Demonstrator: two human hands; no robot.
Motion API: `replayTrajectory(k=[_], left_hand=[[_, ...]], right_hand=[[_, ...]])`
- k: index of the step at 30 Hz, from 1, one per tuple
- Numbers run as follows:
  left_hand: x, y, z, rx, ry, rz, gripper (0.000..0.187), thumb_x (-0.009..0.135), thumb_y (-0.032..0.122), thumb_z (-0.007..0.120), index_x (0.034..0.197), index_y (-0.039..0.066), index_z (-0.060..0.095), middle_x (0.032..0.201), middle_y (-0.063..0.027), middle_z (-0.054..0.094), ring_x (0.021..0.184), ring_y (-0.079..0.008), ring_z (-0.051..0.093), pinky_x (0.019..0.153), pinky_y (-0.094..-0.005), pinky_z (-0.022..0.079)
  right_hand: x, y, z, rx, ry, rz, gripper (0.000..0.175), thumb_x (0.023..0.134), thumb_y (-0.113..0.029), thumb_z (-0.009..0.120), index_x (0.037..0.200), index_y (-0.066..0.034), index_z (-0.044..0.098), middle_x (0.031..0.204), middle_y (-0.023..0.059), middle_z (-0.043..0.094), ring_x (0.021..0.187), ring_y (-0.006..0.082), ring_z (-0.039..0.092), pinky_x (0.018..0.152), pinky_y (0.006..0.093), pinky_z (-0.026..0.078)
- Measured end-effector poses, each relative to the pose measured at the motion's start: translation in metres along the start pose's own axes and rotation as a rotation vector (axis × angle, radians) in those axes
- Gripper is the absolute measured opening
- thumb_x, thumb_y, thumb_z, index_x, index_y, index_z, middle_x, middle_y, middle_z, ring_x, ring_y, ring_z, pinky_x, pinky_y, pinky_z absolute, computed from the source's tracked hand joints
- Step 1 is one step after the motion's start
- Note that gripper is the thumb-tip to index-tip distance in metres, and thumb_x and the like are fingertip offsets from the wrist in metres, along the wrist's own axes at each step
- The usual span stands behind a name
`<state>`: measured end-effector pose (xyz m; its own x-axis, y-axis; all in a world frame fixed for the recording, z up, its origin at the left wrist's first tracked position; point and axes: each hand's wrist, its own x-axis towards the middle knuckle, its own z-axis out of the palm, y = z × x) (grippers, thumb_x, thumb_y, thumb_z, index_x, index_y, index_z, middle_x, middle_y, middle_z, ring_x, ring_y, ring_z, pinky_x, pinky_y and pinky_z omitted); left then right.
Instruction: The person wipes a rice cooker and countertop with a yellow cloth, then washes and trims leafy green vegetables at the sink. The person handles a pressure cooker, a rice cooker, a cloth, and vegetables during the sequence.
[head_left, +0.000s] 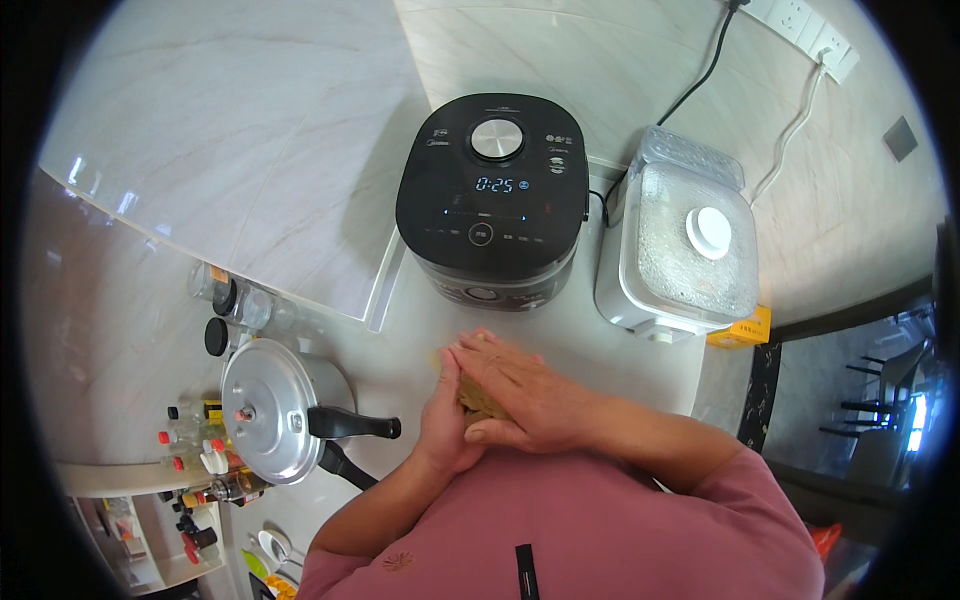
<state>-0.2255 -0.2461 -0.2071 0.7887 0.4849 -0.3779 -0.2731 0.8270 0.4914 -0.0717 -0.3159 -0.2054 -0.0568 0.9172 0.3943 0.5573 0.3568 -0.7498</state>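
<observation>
My left hand (444, 420) and my right hand (517, 390) are pressed around a brownish-yellow cloth or sponge-like item (480, 399), held close to my body over the light counter. The right hand lies across its top, and the left supports its left side; most of the item is hidden between them. Just beyond my hands stands a black rice cooker (491, 202) with a silver knob and a lit display.
A white appliance with a fogged clear lid (694, 240) stands to the right, before a yellow box (741, 328). On the left are a pressure cooker (274, 412) with black handles, glass jars (251, 306) and several bottles (199, 435). Cords run to a wall socket strip (806, 34).
</observation>
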Motion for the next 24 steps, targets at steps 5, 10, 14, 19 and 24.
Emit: replayTrajectory(k=[5,10,14,19,24], left_hand=[[-0.021,0.018,-0.034,0.347,0.190,0.131,0.066,0.117,0.056,0.032,0.147,0.002,0.053,0.145,-0.0177,0.062,0.119,-0.0294,0.067,0.099,-0.0421,0.056],[-0.047,0.023,-0.054,0.520,0.258,0.338,0.043,0.110,0.034,0.062,0.133,-0.002,0.067,0.128,-0.0190,0.073,0.099,-0.0215,0.072,0.079,-0.0346,0.059],[-0.050,0.013,-0.061,0.426,0.320,0.361,0.038,0.108,0.021,0.065,0.138,-0.002,0.063,0.124,-0.0194,0.073,0.101,-0.0232,0.072,0.081,-0.0365,0.060],[-0.046,0.006,-0.065,0.468,0.307,0.328,0.044,0.111,0.023,0.061,0.147,-0.001,0.057,0.111,-0.0139,0.073,0.104,-0.0233,0.071,0.086,-0.0386,0.060],[-0.044,0.007,-0.067,0.291,0.212,0.155,0.057,0.115,0.043,0.051,0.151,0.000,0.053,0.115,-0.0127,0.071,0.106,-0.0233,0.070,0.088,-0.0387,0.059]], right_hand=[[-0.003,0.012,-0.009,0.023,0.094,-0.038,0.044,0.097,-0.018,0.076,0.136,-0.0027,0.064,0.143,0.0208,0.062,0.130,0.0411,0.061,0.106,0.0484,0.054],[-0.030,0.041,-0.024,-0.218,0.158,0.178,0.012,0.095,-0.013,0.075,0.103,-0.0038,0.072,0.105,0.0119,0.074,0.098,0.0358,0.071,0.082,0.0453,0.060],[-0.051,0.050,-0.020,-0.346,0.052,0.169,0.010,0.094,-0.015,0.075,0.093,-0.0048,0.073,0.097,0.0108,0.072,0.091,0.0331,0.071,0.079,0.0434,0.059],[-0.062,0.048,-0.013,-0.402,-0.057,0.175,0.013,0.095,-0.019,0.075,0.092,-0.0057,0.073,0.095,0.0100,0.072,0.088,0.0307,0.071,0.078,0.0425,0.059],[-0.058,0.038,-0.010,-0.344,-0.011,0.157,0.016,0.095,-0.022,0.076,0.094,-0.0063,0.073,0.095,0.0095,0.072,0.089,0.0306,0.071,0.078,0.0436,0.059]])
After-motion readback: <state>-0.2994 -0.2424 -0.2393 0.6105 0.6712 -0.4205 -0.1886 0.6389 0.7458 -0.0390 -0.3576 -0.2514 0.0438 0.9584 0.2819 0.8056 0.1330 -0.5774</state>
